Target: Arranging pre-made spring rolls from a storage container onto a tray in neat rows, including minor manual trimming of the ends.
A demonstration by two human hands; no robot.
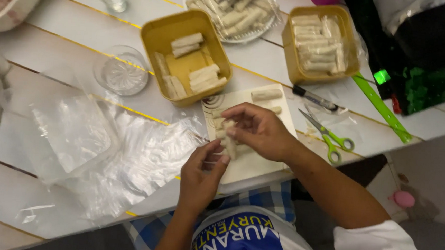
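Two hands: both work over a pale cutting board (pixel 261 163) at the near edge of a white plank table (pixel 73 33).
Right hand: the right hand (pixel 261 130) curls from above, its fingertips pinched round a pale roll (pixel 228 135).
Left hand: the left hand (pixel 204 170) comes up from below, thumb and fingers closed on the lower end of the same roll, with a bit of clear film at the fingertips.
Roll: slim, cream-coloured, cylinder-shaped, held just above the board's left half; I cannot tell whether it touches the board.
Other roll on the board: one more roll (pixel 266 95) lies flat near the far edge, apart from the hands.
Near tub: a square mustard-yellow tub (pixel 158 33) sits just beyond the board, part-filled with loose rolls.
Far tub: a second yellow tub (pixel 289 46) to the right is packed with rolls in neat rows.
Clear tray: a see-through tray (pixel 229 7) heaped with rolls stands at the far edge.
Plastic: crumpled clear plastic sheets (pixel 128 155) spread left of the board.
Small tools: green-handled scissors (pixel 330 136), a black pen (pixel 314 98) and a green ruler (pixel 383 109) lie right of the board.
Glass: a small glass dish (pixel 122 71) sits left of the near tub.
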